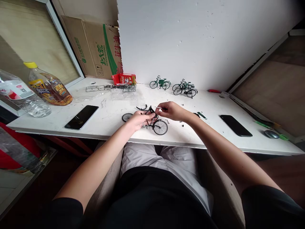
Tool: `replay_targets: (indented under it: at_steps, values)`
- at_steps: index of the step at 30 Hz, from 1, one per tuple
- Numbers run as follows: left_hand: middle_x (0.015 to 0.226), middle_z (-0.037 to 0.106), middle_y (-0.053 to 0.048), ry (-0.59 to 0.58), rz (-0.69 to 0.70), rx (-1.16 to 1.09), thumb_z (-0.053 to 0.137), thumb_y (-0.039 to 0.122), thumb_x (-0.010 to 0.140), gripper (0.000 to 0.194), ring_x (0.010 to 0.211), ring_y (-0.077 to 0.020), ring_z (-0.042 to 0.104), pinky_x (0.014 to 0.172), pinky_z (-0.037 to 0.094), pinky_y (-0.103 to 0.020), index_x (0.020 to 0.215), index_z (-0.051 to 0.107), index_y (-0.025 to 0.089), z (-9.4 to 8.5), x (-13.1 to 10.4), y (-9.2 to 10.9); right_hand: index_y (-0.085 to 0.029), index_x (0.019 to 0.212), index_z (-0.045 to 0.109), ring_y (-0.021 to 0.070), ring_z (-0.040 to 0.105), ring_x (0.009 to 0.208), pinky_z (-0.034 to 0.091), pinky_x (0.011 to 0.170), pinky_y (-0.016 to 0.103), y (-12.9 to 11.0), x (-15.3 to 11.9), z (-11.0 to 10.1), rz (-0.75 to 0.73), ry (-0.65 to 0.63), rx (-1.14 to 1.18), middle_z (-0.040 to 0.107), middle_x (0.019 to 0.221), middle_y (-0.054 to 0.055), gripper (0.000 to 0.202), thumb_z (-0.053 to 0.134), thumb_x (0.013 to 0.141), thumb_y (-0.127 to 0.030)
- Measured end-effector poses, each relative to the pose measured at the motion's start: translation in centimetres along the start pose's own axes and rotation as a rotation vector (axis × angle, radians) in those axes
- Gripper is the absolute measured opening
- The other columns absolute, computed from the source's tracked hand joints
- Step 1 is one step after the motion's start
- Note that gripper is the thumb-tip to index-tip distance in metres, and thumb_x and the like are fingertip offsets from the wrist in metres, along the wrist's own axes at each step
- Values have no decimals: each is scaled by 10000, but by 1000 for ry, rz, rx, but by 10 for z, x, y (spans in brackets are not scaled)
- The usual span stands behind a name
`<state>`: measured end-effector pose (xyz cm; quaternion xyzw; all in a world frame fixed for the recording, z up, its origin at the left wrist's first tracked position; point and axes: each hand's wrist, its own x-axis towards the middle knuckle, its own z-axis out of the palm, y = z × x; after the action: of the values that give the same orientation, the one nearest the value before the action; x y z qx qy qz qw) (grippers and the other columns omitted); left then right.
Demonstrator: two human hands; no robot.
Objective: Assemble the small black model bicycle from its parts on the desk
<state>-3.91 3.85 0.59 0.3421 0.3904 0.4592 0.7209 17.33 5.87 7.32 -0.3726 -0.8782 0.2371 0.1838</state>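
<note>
On the cardboard box [91, 47] we read the big green characters 北大荒, turned sideways, with BEIDAHUANG in smaller green capitals alongside. Near its torn-looking edge we make out 花生油, also sideways. A small framed panel of handling signs sits low on the same face, and the side panel carries a round green logo with small characters too tiny for us to read. We can't make out the lettering on the yellow-capped bottle [50, 87], the clear bottle [25, 95], the red packet [124, 79] or the grey trousers [140, 156].
</note>
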Motion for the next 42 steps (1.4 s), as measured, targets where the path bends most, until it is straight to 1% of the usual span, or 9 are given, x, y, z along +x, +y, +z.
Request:
replay_targets:
  at_steps: [9,20,26,29,32,34,37,40,42]
  values:
    - [866,764,-58,32,64,20,884,56,809,189,806,-196,786,940,633,-419,901,727,108,2,-1,-3,-188,939,763,114,372,562,297,578,300,-9,-2,-3,40,-5,-92,533,636,-30,224,629,956,-367]
    - [821,769,-52,62,96,-1,881,53,804,166,771,-194,778,894,650,-393,860,736,112,8,-5,-8,-179,896,794,110,358,560,287,574,306,-5,6,-3,83,-35,-84,519,599,-37,182,655,892,-295]
    - [873,808,-95,98,13,-60,835,33,852,86,767,-161,767,874,627,-326,881,777,89,8,-1,-5,-153,883,759,108,363,592,286,588,299,-4,10,-2,73,-25,-44,523,635,-33,298,626,960,-408]
    - [829,801,-86,110,-20,-90,781,5,890,83,737,-147,755,849,621,-303,861,776,82,8,0,-1,-155,830,718,104,334,607,268,583,294,-2,9,-3,59,-22,-17,472,644,-42,349,619,977,-455]
    - [820,801,-91,104,-19,-116,783,-3,886,83,714,-150,754,877,620,-322,859,779,76,8,0,-1,-159,858,735,105,302,609,250,572,290,2,9,-3,60,-25,15,423,647,-50,343,646,968,-472]
    - [829,805,-99,100,-6,-133,796,0,875,78,717,-156,759,907,621,-340,857,779,74,8,0,-2,-159,878,752,108,304,611,256,574,287,6,10,-2,59,4,37,410,645,-50,362,660,968,-497]
    - [857,816,-108,115,29,-141,825,13,857,76,740,-159,768,920,619,-336,868,780,73,6,2,-1,-156,929,773,116,351,621,291,585,283,13,12,1,72,118,62,456,659,-36,389,655,979,-523]
    - [852,817,-112,148,79,-148,853,42,846,86,746,-160,771,904,620,-321,874,776,70,0,3,7,-156,971,775,120,376,629,305,590,285,18,10,4,112,244,72,524,699,-14,390,645,996,-523]
    - [839,814,-110,165,110,-157,851,53,852,84,736,-160,769,896,622,-320,878,772,67,-6,4,15,-157,963,771,116,370,617,295,585,285,19,3,4,137,298,72,517,689,-17,394,652,997,-531]
